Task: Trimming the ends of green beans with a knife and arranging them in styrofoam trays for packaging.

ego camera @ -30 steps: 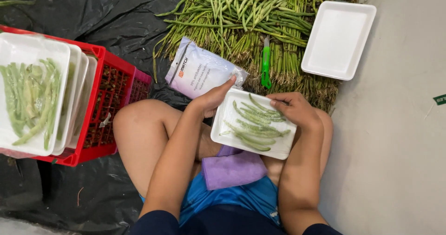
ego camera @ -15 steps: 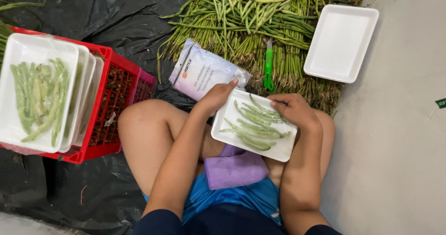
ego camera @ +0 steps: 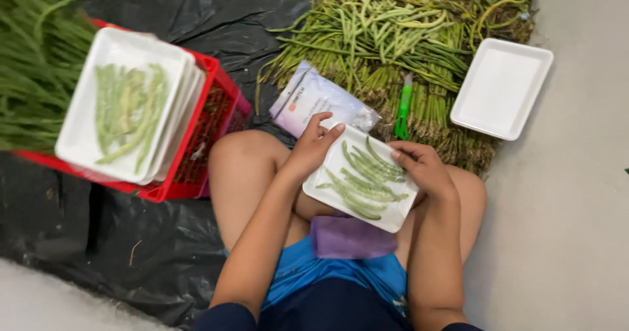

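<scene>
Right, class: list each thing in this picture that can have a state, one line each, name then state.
White foam tray on the lap: part filled with beans, held by left hand and right hand.
White foam tray on the floor: empty.
Stack of white trays on the red crate: top one filled.
Clear plastic bag: lying flat.
</scene>
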